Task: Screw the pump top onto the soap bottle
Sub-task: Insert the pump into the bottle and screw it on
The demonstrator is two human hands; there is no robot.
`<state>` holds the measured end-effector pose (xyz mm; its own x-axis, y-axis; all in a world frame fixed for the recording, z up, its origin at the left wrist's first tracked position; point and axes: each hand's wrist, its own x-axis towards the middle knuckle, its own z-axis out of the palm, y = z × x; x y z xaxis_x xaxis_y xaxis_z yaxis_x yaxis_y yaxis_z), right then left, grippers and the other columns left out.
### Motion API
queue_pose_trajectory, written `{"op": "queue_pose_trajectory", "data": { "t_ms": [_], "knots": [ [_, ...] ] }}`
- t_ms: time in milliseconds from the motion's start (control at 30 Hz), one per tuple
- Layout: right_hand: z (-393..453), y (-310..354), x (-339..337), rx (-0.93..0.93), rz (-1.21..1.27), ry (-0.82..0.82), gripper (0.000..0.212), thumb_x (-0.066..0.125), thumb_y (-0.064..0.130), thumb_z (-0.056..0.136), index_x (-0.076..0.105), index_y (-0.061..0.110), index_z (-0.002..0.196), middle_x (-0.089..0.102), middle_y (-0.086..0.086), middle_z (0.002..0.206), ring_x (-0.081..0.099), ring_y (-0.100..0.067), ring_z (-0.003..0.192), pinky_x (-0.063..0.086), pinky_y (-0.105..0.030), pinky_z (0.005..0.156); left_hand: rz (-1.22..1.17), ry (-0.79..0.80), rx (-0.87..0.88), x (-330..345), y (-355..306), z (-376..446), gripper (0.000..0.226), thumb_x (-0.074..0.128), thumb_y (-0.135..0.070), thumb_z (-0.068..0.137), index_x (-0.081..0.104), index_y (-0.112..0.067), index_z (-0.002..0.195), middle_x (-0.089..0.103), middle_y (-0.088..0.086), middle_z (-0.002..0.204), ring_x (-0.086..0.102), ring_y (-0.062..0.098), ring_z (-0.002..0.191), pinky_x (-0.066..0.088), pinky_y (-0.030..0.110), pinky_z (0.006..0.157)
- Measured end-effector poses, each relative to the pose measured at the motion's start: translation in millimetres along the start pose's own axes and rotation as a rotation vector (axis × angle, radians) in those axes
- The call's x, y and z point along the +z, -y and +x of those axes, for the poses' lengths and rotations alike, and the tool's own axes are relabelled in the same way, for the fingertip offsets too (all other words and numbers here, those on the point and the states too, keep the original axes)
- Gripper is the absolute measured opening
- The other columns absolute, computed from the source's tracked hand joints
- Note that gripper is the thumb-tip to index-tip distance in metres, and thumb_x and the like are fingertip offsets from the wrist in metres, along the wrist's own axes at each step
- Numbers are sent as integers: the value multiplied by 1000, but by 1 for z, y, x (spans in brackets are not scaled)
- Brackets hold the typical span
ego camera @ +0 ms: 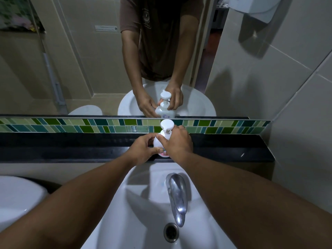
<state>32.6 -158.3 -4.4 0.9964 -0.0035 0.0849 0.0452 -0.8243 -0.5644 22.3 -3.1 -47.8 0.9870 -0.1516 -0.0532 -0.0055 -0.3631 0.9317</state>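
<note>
A white soap bottle [158, 143] with a pink label stands upright on the black ledge [71, 150] behind the sink, just under the mirror. Its white pump top [167, 125] sits on the neck, its head above my fingers. My left hand [143, 150] wraps the bottle's body from the left, thumb across the label. My right hand [177, 143] grips around the collar of the pump top from the right. Both hands hide most of the bottle. The mirror shows the same grip from the far side.
A white sink [143, 203] with a chrome tap [177, 196] and drain [171, 232] lies below my arms. A green tile strip [71, 125] runs under the mirror [89, 60]. A second white basin [18, 198] sits at left; a wall dispenser [255, 6] hangs top right.
</note>
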Motion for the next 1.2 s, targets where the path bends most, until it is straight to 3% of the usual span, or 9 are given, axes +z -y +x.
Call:
{"op": "queue_pose_trajectory", "data": {
  "t_ms": [100, 233, 367, 467, 633, 867, 1200],
  "knots": [
    [-1, -4, -1, 4, 110, 7, 53, 76, 53, 81, 62, 15, 115, 59, -6, 115, 60, -26, 104, 42, -33, 76, 20, 3, 3, -1, 1, 0, 43, 83, -2, 80, 66, -5, 120, 76, -9, 98, 70, -4, 87, 48, 7, 76],
    [-3, -22, -5, -102, 327, 93, 45, 85, 37, 76, 64, 15, 109, 54, -4, 107, 52, -15, 93, 40, -29, 80, 20, 11, 13, -4, 1, 0, 53, 86, -7, 78, 64, -8, 127, 76, 4, 113, 71, 13, 106, 52, 15, 86],
    [-1, -38, -4, -174, 257, 193, 52, 74, 35, 88, 60, 23, 136, 46, -2, 115, 52, -21, 111, 43, -35, 103, 18, 23, -4, -3, 0, 1, 52, 85, -4, 78, 64, -7, 125, 75, 5, 113, 71, 7, 102, 53, 14, 85],
    [2, -40, -7, -195, 256, 224, 47, 71, 34, 91, 61, 22, 135, 47, -2, 117, 53, -23, 115, 43, -34, 104, 19, 25, -9, -2, 0, 1, 52, 84, -2, 78, 63, -9, 125, 75, 3, 111, 70, -3, 95, 52, 13, 83],
    [0, -34, -7, -204, 327, 204, 43, 74, 30, 90, 66, 16, 130, 49, -3, 117, 57, -23, 113, 45, -39, 105, 34, 13, 1, -3, 2, 2, 55, 84, -3, 78, 63, -6, 129, 75, 7, 115, 72, 9, 103, 54, 14, 83],
    [-3, -29, -6, -198, 256, 141, 49, 74, 25, 91, 61, 8, 136, 52, -6, 117, 54, -21, 109, 34, -18, 93, 99, -7, 7, -1, 4, 2, 55, 86, -8, 78, 63, -10, 128, 75, 3, 115, 71, 13, 107, 53, 20, 89],
    [-16, -14, 6, -66, 191, 15, 49, 71, 34, 92, 60, 12, 134, 52, -6, 115, 56, -29, 109, 46, -41, 100, 248, -9, 51, -2, 3, 8, 51, 89, -18, 76, 67, -18, 123, 75, -2, 111, 71, 13, 101, 55, 30, 91]
  ]
}}
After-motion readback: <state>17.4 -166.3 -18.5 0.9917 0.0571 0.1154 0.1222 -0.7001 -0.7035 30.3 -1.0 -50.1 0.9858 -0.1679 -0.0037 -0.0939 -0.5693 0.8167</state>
